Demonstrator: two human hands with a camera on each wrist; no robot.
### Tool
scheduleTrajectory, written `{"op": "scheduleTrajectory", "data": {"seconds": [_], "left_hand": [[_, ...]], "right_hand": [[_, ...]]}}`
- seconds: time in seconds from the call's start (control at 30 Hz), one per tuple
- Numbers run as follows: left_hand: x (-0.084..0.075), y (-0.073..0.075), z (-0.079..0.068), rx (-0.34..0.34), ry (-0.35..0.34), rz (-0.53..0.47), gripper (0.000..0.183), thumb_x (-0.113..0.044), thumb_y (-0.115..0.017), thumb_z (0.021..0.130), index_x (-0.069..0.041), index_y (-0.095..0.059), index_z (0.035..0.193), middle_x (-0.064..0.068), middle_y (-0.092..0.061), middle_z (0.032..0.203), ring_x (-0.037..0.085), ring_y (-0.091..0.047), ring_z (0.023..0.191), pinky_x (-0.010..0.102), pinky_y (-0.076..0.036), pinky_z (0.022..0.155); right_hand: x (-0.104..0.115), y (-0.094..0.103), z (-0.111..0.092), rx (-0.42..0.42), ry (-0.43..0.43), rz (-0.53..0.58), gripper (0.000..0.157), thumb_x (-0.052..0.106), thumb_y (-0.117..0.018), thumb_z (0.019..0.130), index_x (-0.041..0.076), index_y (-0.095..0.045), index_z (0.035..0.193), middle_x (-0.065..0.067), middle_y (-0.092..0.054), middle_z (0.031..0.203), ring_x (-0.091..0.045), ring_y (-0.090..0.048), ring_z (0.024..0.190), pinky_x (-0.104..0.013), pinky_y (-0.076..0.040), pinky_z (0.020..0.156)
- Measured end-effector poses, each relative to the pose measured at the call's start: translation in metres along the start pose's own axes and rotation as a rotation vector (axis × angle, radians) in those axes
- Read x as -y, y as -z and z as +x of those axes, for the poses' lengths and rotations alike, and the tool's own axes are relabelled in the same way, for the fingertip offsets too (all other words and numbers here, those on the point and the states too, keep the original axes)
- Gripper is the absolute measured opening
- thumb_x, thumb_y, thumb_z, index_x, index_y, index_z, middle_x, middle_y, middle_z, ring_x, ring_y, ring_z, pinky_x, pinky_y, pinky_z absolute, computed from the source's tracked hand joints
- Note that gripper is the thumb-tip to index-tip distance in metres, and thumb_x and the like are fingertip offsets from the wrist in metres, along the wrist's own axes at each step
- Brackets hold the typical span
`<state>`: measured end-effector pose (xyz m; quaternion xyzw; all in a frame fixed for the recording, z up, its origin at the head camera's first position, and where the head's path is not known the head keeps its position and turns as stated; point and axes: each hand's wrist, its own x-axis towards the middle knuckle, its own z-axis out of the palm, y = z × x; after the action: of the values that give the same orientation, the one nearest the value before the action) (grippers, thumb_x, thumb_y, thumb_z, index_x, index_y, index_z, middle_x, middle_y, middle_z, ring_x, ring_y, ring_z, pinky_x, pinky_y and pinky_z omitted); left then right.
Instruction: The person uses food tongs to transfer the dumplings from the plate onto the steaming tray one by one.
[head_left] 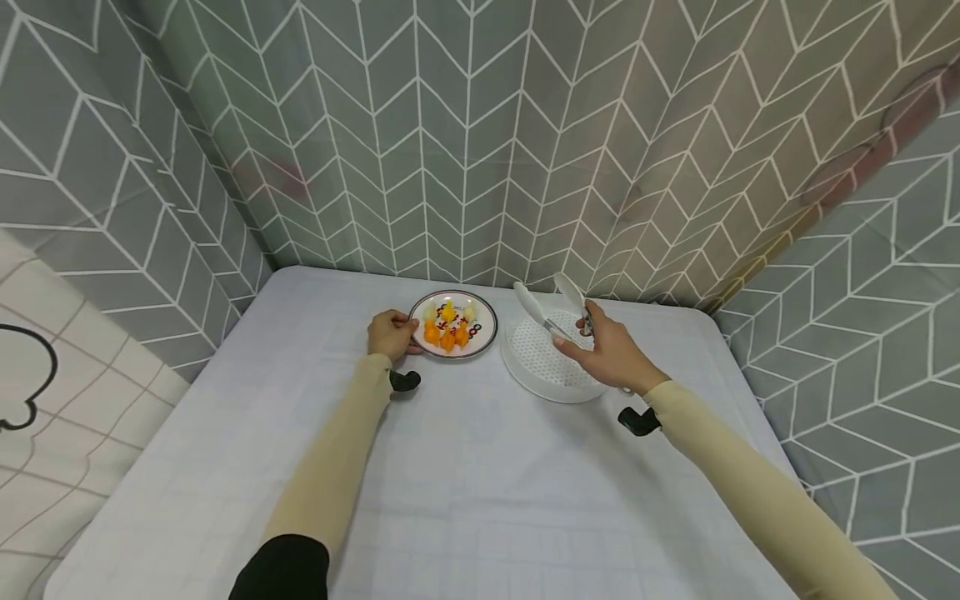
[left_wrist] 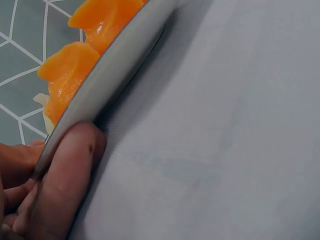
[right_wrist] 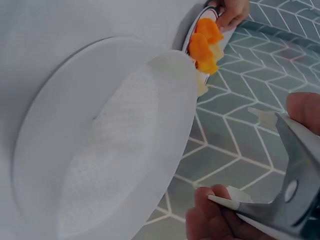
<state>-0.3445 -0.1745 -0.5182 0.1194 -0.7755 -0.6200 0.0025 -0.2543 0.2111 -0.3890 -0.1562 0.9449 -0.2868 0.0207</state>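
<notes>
My left hand (head_left: 392,335) grips the left rim of a round plate (head_left: 487,320) with a dark border. Thumb above and fingers beneath pinch the rim in the left wrist view. On the plate lie several glossy orange dumpling-like pieces (head_left: 447,340) and some yellow ones (head_left: 448,312). My right hand (head_left: 611,346) holds metal tongs (right_wrist: 295,172) with white tips, above a round white perforated steamer basket (head_left: 534,365). The tongs' arms are spread, with nothing seen between them. Inside the basket, only its dotted base (right_wrist: 112,160) shows.
A pale cloth covers the table (head_left: 480,483). Behind it hangs a grey curtain (head_left: 450,167) with white chevron lines, and more of it stands at both sides. The plate and basket sit side by side near the table's back edge.
</notes>
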Motion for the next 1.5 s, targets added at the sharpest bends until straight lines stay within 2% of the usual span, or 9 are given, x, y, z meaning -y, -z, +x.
{"op": "scheduleTrajectory", "data": {"seconds": [0.2,0.47,0.57,0.73,0.87,1.03,1.17,1.3,1.5], "left_hand": [[-0.004,-0.001,-0.007,0.001,-0.023,0.026,0.030,-0.010,-0.065,0.106,0.009,-0.060,0.128,0.021,-0.062,0.106,0.013,-0.068,0.060,0.029,-0.067,0.059],[-0.003,-0.001,-0.007,-0.022,-0.015,0.029,0.027,-0.011,-0.066,0.106,0.007,-0.060,0.125,0.020,-0.063,0.105,0.012,-0.066,0.056,0.028,-0.066,0.057],[-0.003,-0.001,-0.006,-0.022,-0.018,0.027,0.027,-0.010,-0.065,0.106,0.008,-0.061,0.126,0.020,-0.063,0.106,0.013,-0.067,0.057,0.029,-0.067,0.057],[-0.004,0.000,-0.006,-0.026,-0.026,0.035,0.028,-0.010,-0.065,0.106,0.009,-0.061,0.127,0.019,-0.061,0.105,0.013,-0.068,0.060,0.030,-0.067,0.059],[-0.005,-0.001,-0.005,-0.028,-0.026,0.041,0.028,-0.010,-0.065,0.106,0.008,-0.061,0.126,0.018,-0.060,0.104,0.013,-0.068,0.060,0.030,-0.067,0.059],[-0.001,-0.003,-0.005,-0.027,-0.010,0.051,0.029,-0.012,-0.065,0.106,0.006,-0.061,0.127,0.017,-0.060,0.104,0.014,-0.068,0.061,0.030,-0.067,0.059],[0.003,-0.003,-0.005,-0.035,0.000,0.055,0.027,-0.012,-0.065,0.106,0.005,-0.062,0.127,0.016,-0.060,0.103,0.015,-0.068,0.062,0.030,-0.067,0.059],[0.004,-0.004,-0.005,-0.038,0.002,0.056,0.027,-0.012,-0.065,0.106,0.006,-0.062,0.126,0.017,-0.060,0.103,0.016,-0.067,0.062,0.030,-0.067,0.060],[-0.002,-0.005,-0.008,-0.050,-0.016,0.065,0.026,-0.013,-0.065,0.106,0.005,-0.062,0.125,0.016,-0.061,0.103,0.015,-0.066,0.062,0.028,-0.067,0.059]], "right_hand": [[0.019,-0.009,0.015,0.072,0.011,-0.036,0.088,0.049,-0.063,0.103,-0.009,-0.028,0.158,-0.025,-0.064,0.133,-0.036,-0.067,0.113,-0.056,-0.059,0.099],[0.040,-0.015,0.041,0.149,-0.013,-0.059,0.068,0.049,-0.064,0.100,-0.006,-0.051,0.137,-0.015,-0.067,0.111,-0.021,-0.062,0.083,-0.037,-0.055,0.076],[0.048,-0.018,0.052,0.185,-0.038,-0.074,0.070,0.050,-0.064,0.099,-0.006,-0.051,0.140,-0.015,-0.067,0.110,-0.024,-0.063,0.091,-0.039,-0.056,0.082],[0.062,-0.027,0.067,0.225,-0.071,-0.122,0.086,0.051,-0.062,0.098,-0.010,-0.042,0.155,-0.023,-0.067,0.134,-0.036,-0.065,0.124,-0.052,-0.056,0.110],[0.071,-0.034,0.076,0.230,-0.093,-0.134,0.080,0.049,-0.063,0.095,-0.010,-0.050,0.149,-0.026,-0.065,0.139,-0.039,-0.065,0.125,-0.053,-0.057,0.108],[0.077,-0.042,0.081,0.258,-0.139,-0.126,0.080,0.048,-0.064,0.095,-0.010,-0.051,0.148,-0.026,-0.062,0.143,-0.039,-0.063,0.126,-0.053,-0.057,0.109],[0.078,-0.049,0.086,0.278,-0.147,-0.112,0.070,0.045,-0.064,0.093,-0.008,-0.058,0.138,-0.023,-0.067,0.131,-0.033,-0.065,0.110,-0.045,-0.060,0.095],[0.076,-0.054,0.090,0.278,-0.140,-0.109,0.058,0.044,-0.066,0.091,-0.005,-0.064,0.122,-0.016,-0.068,0.111,-0.027,-0.061,0.092,-0.034,-0.053,0.075],[0.079,-0.059,0.094,0.270,-0.130,-0.122,0.054,0.042,-0.068,0.091,-0.005,-0.065,0.117,-0.013,-0.066,0.102,-0.025,-0.059,0.087,-0.030,-0.050,0.069]]}}
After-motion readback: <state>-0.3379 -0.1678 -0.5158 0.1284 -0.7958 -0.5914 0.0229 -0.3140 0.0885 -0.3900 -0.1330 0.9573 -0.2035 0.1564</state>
